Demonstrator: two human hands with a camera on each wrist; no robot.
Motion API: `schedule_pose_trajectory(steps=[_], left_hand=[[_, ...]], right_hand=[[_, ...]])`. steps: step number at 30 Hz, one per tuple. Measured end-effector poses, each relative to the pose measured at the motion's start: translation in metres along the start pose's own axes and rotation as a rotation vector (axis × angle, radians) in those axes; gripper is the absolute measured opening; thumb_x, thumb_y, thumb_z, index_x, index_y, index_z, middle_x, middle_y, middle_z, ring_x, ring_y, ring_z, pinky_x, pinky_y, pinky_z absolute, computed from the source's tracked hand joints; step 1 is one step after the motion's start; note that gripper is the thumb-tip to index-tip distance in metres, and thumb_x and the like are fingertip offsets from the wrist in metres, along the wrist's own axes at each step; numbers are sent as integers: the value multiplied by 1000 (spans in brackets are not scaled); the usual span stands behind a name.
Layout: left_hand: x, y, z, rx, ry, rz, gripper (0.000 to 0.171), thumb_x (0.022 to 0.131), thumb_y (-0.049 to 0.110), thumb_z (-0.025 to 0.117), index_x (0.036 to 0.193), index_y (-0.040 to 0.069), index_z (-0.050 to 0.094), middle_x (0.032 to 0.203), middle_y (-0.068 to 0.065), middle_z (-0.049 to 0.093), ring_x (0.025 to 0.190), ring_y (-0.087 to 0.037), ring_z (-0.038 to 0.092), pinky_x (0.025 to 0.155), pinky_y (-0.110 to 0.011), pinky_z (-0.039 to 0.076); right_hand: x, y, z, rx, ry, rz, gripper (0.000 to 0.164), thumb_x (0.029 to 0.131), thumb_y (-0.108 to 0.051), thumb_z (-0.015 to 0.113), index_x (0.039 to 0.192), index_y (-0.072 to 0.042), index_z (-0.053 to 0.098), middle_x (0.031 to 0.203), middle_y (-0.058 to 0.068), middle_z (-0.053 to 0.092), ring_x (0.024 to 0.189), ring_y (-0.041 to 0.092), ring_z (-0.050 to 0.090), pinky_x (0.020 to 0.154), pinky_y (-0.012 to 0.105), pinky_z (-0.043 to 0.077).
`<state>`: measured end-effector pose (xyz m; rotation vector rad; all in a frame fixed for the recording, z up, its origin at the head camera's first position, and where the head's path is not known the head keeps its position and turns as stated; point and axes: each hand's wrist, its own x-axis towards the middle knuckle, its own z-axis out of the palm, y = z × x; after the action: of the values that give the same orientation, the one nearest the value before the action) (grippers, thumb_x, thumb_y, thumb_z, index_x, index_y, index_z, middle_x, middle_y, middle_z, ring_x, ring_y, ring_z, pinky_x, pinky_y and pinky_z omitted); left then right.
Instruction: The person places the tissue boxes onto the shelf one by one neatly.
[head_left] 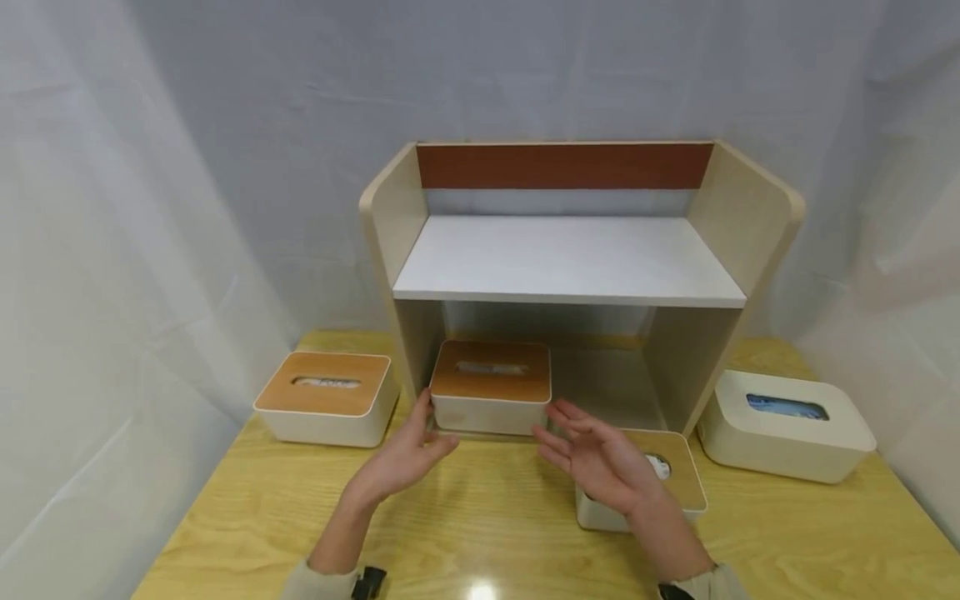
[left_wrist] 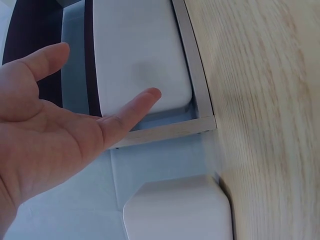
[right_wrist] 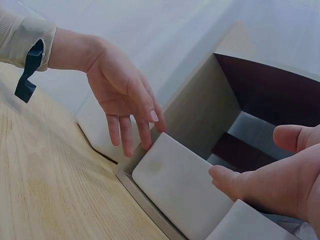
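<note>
A white tissue box with a brown wood-look lid sits in the lower left of a small desk shelf. My left hand is at its front left corner, fingers extended and thumb apart. In the left wrist view, a fingertip lies over the box's white side. My right hand, palm turned inward and fingers loosely spread, is by the box's front right corner. Below that hand, partly hidden by it, stands another tissue box with a light wood lid.
Left of the shelf stands a tissue box with an orange-brown lid. An all-white tissue box with blue showing in its slot stands to the right. The shelf's side panels flank the lower compartment, under a white upper board. Everything stands on a wood-grain table.
</note>
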<state>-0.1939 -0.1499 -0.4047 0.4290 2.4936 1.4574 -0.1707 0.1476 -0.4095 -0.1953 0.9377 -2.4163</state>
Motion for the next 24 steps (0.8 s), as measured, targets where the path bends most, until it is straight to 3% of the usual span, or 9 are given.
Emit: schedule_pose_trajectory(steps=[7,16,24], left_hand=[[3,-5,1,-5,2,-12,92,99,25,61,157,-1,-6,161,-29,11,129,-41,50,96,-51,50],[4,-4,2,-21,-7,-1,91,100,20,60,156,-3,-7,161,-30,6,129,-43,49,96,-50,50],[1,0,5,13,7,23,90,100,20,59,156,-4,-7,161,-30,-2,135,-49,39,110,-56,35]], right_hand=[[2,1,-2,11,-6,-5,65,106,-9,21,155,-8,-22,163,8,-24,151,37,-9,121,45,7],[2,1,2,-57,19,-19,71,105,-7,25,155,-11,-24,163,11,-23,150,40,-10,122,48,4],[-7,-8,8,-213,62,-45,72,103,-5,29,156,-8,-19,162,19,-20,149,42,-9,121,50,2]])
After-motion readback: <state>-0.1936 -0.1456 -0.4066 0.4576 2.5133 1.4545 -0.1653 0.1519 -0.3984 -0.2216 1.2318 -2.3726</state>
